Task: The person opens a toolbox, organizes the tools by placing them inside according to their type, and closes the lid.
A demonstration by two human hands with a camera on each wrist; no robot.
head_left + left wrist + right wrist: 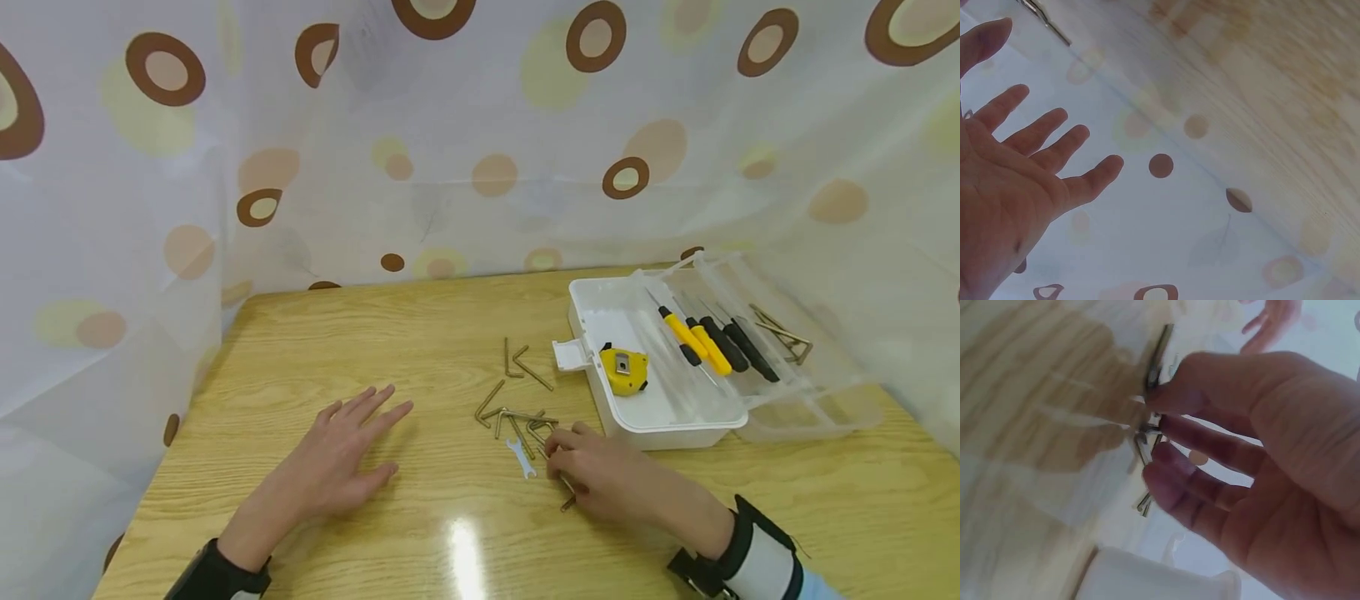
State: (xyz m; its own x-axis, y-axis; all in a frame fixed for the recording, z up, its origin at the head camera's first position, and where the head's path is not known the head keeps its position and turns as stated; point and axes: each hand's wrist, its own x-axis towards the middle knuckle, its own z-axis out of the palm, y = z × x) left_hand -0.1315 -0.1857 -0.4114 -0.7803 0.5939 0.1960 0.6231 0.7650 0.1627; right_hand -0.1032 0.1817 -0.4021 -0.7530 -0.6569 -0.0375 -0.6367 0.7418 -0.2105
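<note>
My right hand (pixel 596 471) is low over the table, thumb and fingertips curled about a brass-coloured hex key (pixel 568 503). In the right wrist view the thumb lies against this hex key (pixel 1161 353), and the fingertips partly hide it. Several more L-shaped hex keys (pixel 531 367) are scattered left of that hand, some crossing one another. Beside them is a small silver open-end wrench (pixel 521 458). My left hand (pixel 337 458) is over the left part of the table, fingers spread and holding nothing; its palm (pixel 1010 200) shows in the left wrist view.
At the right stands an open white toolbox (pixel 611 304) with a yellow tape measure (pixel 624 371) inside. Several yellow and black screwdrivers (pixel 708 346) lie across its clear compartments. More hex keys (pixel 783 333) are in the clear lid (pixel 832 354). A dotted curtain (pixel 450 108) hangs behind the wooden table.
</note>
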